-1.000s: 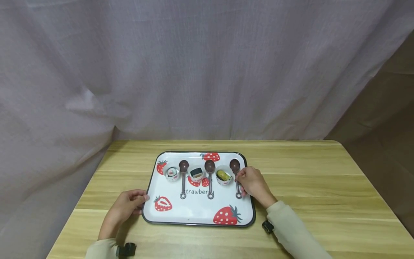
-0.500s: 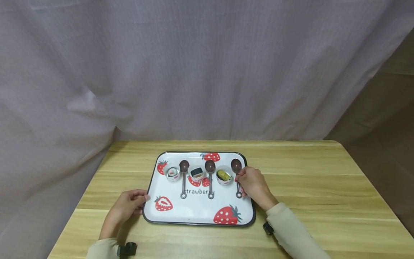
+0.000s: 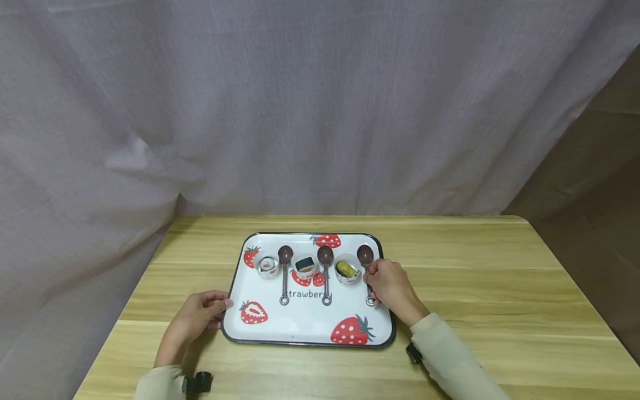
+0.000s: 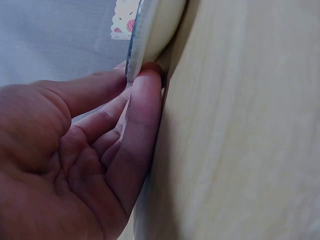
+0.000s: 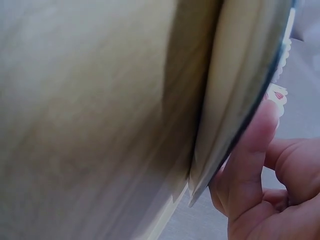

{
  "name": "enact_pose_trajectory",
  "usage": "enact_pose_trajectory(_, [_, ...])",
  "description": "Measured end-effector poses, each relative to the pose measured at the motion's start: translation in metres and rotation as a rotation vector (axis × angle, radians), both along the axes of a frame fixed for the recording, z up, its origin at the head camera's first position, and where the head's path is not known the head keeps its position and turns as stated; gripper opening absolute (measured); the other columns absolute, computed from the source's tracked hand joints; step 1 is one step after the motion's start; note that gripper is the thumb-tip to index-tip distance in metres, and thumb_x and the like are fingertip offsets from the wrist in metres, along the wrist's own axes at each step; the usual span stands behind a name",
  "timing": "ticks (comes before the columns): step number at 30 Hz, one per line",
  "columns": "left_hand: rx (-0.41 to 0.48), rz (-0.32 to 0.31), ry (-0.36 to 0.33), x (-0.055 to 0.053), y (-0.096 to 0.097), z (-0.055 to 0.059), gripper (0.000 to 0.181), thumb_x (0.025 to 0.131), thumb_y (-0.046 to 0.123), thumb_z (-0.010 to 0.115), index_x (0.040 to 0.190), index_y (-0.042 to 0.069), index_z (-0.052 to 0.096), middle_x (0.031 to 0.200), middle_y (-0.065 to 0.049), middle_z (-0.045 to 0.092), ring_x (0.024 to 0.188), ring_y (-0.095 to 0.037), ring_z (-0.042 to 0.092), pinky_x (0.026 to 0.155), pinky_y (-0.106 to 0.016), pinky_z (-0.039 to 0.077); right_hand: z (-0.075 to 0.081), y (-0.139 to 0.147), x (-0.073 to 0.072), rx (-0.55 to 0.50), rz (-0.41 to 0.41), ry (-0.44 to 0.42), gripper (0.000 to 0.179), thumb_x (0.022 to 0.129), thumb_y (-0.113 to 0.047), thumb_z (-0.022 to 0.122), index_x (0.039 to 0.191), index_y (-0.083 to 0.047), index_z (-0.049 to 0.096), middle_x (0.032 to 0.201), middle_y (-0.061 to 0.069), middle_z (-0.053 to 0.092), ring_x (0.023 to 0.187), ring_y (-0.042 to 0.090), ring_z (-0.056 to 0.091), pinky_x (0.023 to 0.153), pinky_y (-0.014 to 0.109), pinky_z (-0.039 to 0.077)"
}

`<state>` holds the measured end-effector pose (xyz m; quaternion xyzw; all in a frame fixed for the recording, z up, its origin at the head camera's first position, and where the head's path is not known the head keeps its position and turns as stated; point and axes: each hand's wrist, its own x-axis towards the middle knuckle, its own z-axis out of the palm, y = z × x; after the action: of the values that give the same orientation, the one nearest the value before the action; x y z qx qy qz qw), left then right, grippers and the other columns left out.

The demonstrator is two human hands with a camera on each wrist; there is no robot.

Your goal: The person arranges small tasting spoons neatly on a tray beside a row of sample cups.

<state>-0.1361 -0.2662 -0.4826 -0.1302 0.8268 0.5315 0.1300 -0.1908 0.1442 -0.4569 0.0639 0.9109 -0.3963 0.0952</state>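
A white strawberry-printed tray [image 3: 300, 325] with a dark rim lies on the table. My left hand [image 3: 197, 314] grips its left edge, thumb over the rim and fingers under it, as the left wrist view shows. At the tray's right side my right hand [image 3: 393, 289] pinches the handle of the right-hand brown spoon [image 3: 365, 255]; the fingers cover part of that handle. Another brown spoon [image 3: 325, 255] and a third spoon [image 3: 285, 255] lie parallel to it. Between the spoons stand small paper cups: one with a yellow-topped piece [image 3: 347, 269], one with a dark-topped piece [image 3: 304, 265]. A sushi roll [image 3: 267, 264] fills the leftmost cup.
The light wooden table [image 3: 490, 289] extends beyond the tray on all sides. A grey curtain [image 3: 320, 111] hangs behind the table's back edge. Scalloped cup rims rise above the tray edge in both wrist views.
The right-hand spoon's bowl has shifted slightly to the right, with my right hand on its handle. My left hand stays at the tray's left edge.
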Motion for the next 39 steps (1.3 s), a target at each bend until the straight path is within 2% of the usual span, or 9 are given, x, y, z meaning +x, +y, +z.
enact_pose_trajectory(6, [-0.005,-0.004,0.001,0.000,0.000,0.001,0.036,0.104,0.010,0.066,0.132,-0.013,0.062,0.102,-0.013,0.073,0.082,-0.016,0.067,0.069,-0.032,0.063,0.003,0.000,0.002,0.024,0.014,-0.009,0.012,0.102,-0.009,0.068,0.097,0.001,0.064,0.063,0.010,0.063,0.045,0.015,0.059,0.041,0.025,0.050])
enact_pose_trajectory(10, [0.004,-0.009,0.006,0.000,0.000,0.001,0.037,0.104,0.011,0.066,0.132,-0.014,0.062,0.103,-0.013,0.073,0.082,-0.016,0.067,0.069,-0.032,0.063,0.008,0.005,0.005,0.044,0.025,0.010,0.013,0.103,-0.011,0.066,0.096,0.000,0.065,0.060,0.009,0.063,0.044,0.016,0.059,0.040,0.023,0.042])
enact_pose_trajectory(14, [0.009,-0.011,0.013,0.000,0.000,0.000,0.037,0.104,0.010,0.066,0.132,-0.014,0.062,0.102,-0.012,0.074,0.081,-0.016,0.068,0.068,-0.032,0.063,0.013,0.013,0.009,0.061,0.039,0.069,0.014,0.102,-0.013,0.064,0.094,-0.002,0.068,0.055,0.007,0.060,0.042,0.016,0.058,0.041,0.023,0.037])
enact_pose_trajectory(16, [0.010,-0.008,0.016,0.000,0.000,0.001,0.036,0.104,0.010,0.066,0.131,-0.014,0.062,0.101,-0.011,0.074,0.081,-0.016,0.068,0.068,-0.032,0.063,0.016,0.018,0.012,0.071,0.049,0.108,0.014,0.101,-0.013,0.064,0.094,-0.002,0.069,0.055,0.006,0.060,0.043,0.015,0.058,0.042,0.024,0.039])
enact_pose_trajectory(21, [0.014,-0.009,0.016,0.000,0.000,0.001,0.037,0.105,0.011,0.066,0.132,-0.014,0.062,0.101,-0.011,0.074,0.081,-0.016,0.068,0.068,-0.033,0.063,0.017,0.031,0.022,0.145,0.056,0.203,0.014,0.099,-0.014,0.066,0.096,-0.002,0.073,0.068,0.001,0.062,0.054,0.013,0.055,0.050,0.028,0.043])
enact_pose_trajectory(25, [0.004,-0.003,0.016,0.000,0.000,0.001,0.037,0.104,0.011,0.066,0.132,-0.014,0.062,0.102,-0.012,0.073,0.081,-0.016,0.068,0.068,-0.033,0.063,0.011,0.041,0.035,0.190,0.041,0.254,0.015,0.098,-0.017,0.069,0.097,-0.004,0.077,0.073,0.000,0.062,0.063,0.015,0.051,0.058,0.030,0.040])
enact_pose_trajectory(32, [-0.071,0.000,0.026,0.004,0.005,0.004,0.035,0.104,0.010,0.065,0.129,-0.013,0.063,0.104,-0.015,0.073,0.082,-0.018,0.068,0.068,-0.035,0.063,0.005,0.051,0.058,0.191,-0.057,0.338,0.017,0.101,-0.020,0.065,0.102,-0.010,0.080,0.085,0.000,0.072,0.067,0.016,0.057,0.059,0.032,0.043])
enact_pose_trajectory(36, [-0.170,-0.014,0.070,0.004,0.011,0.006,0.031,0.103,0.010,0.065,0.125,-0.012,0.066,0.099,-0.014,0.072,0.077,-0.019,0.065,0.064,-0.034,0.061,0.007,0.054,0.065,0.208,-0.091,0.406,0.019,0.102,-0.019,0.063,0.102,-0.011,0.080,0.083,0.000,0.072,0.062,0.016,0.054,0.055,0.032,0.041])
enact_pose_trajectory(39, [-0.282,-0.019,0.110,0.004,0.017,0.008,0.028,0.102,0.011,0.066,0.120,-0.010,0.070,0.095,-0.011,0.071,0.078,-0.020,0.063,0.065,-0.033,0.057,0.009,0.056,0.069,0.221,-0.103,0.442,0.018,0.103,-0.019,0.064,0.101,-0.009,0.079,0.078,0.000,0.068,0.061,0.016,0.052,0.055,0.032,0.040])
